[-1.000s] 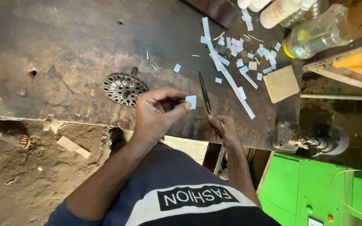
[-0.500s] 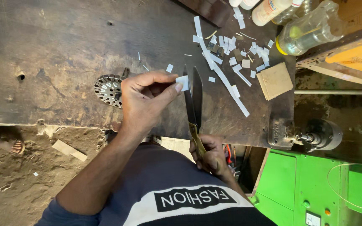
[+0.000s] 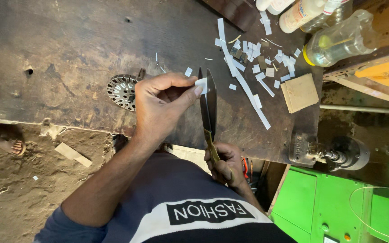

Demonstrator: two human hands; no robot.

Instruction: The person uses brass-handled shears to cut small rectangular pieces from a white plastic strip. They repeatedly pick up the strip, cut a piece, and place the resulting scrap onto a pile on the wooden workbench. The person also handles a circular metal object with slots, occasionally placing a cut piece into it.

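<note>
My left hand (image 3: 163,103) pinches a small white piece (image 3: 201,84) between thumb and fingers above the dark worn workbench (image 3: 68,45). Close to my body at the bench's near edge, my right hand (image 3: 225,165) grips the brass-coloured handles of long dark scissors (image 3: 208,105). The blades point away from me, slightly apart, and their tips meet the white piece. A long white strip (image 3: 244,85) lies on the bench just right of the blades.
Several white cut bits (image 3: 266,60) are scattered at the far right by a cardboard square (image 3: 299,92) and plastic bottles (image 3: 338,38). A round slotted metal disc (image 3: 121,92) lies left of my hand. A green machine (image 3: 334,207), a metal fitting (image 3: 334,153) and someone's sandalled foot (image 3: 10,145) border the bench.
The scissors swung up from a slanted position beside the white piece, and their blades now sit at it. My left hand keeps hold of the piece.
</note>
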